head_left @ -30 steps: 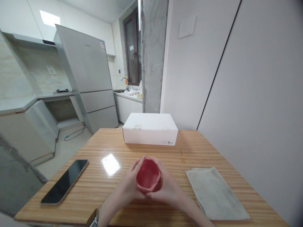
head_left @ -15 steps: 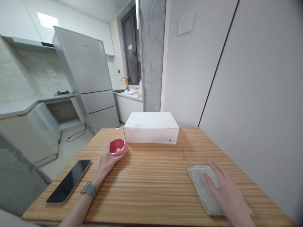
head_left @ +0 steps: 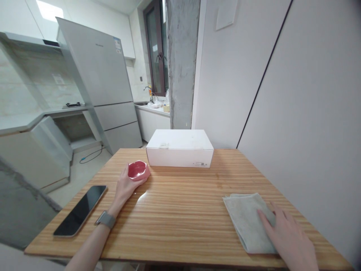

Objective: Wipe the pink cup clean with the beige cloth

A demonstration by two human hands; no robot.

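My left hand (head_left: 125, 187) reaches out over the wooden table (head_left: 180, 210) and is wrapped round a small pink bowl (head_left: 138, 170), which stands on the table just left of a white box (head_left: 179, 148). My right hand (head_left: 287, 235) lies flat with fingers spread on the near right corner of a folded grey cloth (head_left: 248, 220) at the table's right side. A watch sits on my left wrist.
A black phone (head_left: 81, 210) lies face up near the table's left edge. A white wall runs close along the right side. Beyond the table are a grey fridge (head_left: 98, 82), a concrete pillar (head_left: 182, 64) and kitchen counters.
One second ago both hands cupped the pink bowl near the front edge. The left hand has carried it to the far left by the box; the right hand moved onto the cloth.
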